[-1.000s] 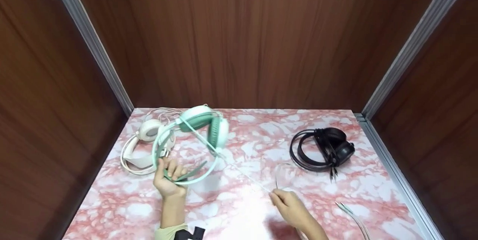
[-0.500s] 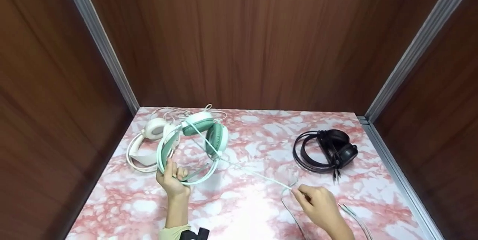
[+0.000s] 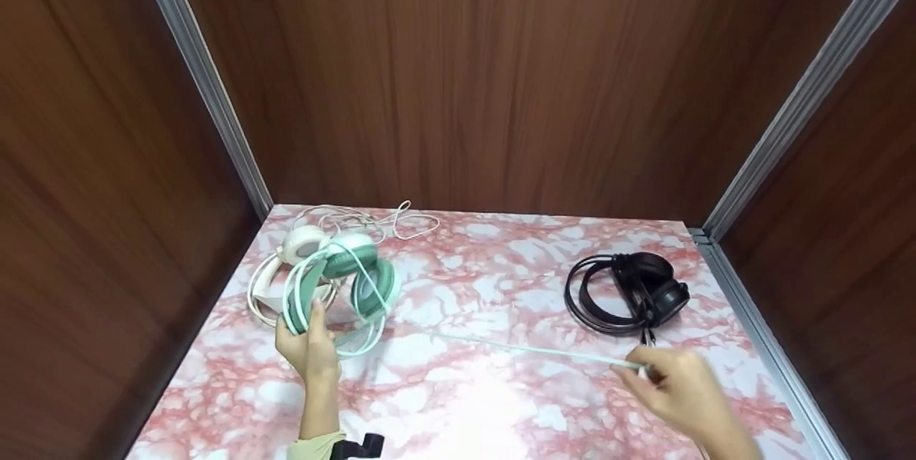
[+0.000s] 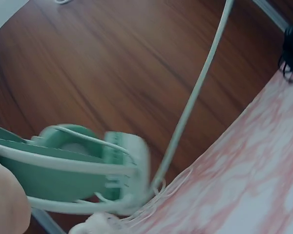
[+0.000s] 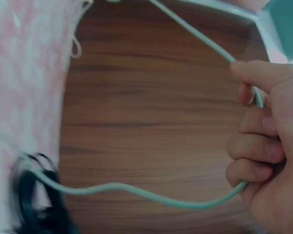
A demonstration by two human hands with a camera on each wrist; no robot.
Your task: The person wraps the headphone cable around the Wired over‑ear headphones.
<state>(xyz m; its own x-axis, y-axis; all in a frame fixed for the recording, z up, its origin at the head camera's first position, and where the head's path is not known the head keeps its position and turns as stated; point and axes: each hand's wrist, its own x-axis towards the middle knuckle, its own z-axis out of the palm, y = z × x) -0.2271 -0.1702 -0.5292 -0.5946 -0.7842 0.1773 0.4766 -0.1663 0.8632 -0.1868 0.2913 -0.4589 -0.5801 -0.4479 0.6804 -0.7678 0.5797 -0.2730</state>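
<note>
My left hand (image 3: 309, 345) grips the headband of a mint green and white pair of headphones (image 3: 373, 288), tilted above the table at the left. Its green ear pads face each other, and a strand of cable crosses the opening between them. From the headphones a pale green cable (image 3: 529, 348) runs taut to the right. My right hand (image 3: 680, 388) pinches that cable between thumb and forefinger. In the right wrist view the other fingers curl round the cable (image 5: 200, 39), and a slack length hangs out below them. The left wrist view shows the headphones (image 4: 78, 170) close up.
White headphones (image 3: 270, 281) lie at the left, partly hidden behind the green pair, with their thin cord (image 3: 415, 227) looped at the back. Black headphones (image 3: 630, 295) with a bundled cord rest at the right. Wooden panels (image 3: 472, 81) enclose the marbled table (image 3: 494, 267).
My right hand has moved right, drawing the cable out longer between the hands. My left hand and the green headphones have shifted slightly left, and the headphones have turned.
</note>
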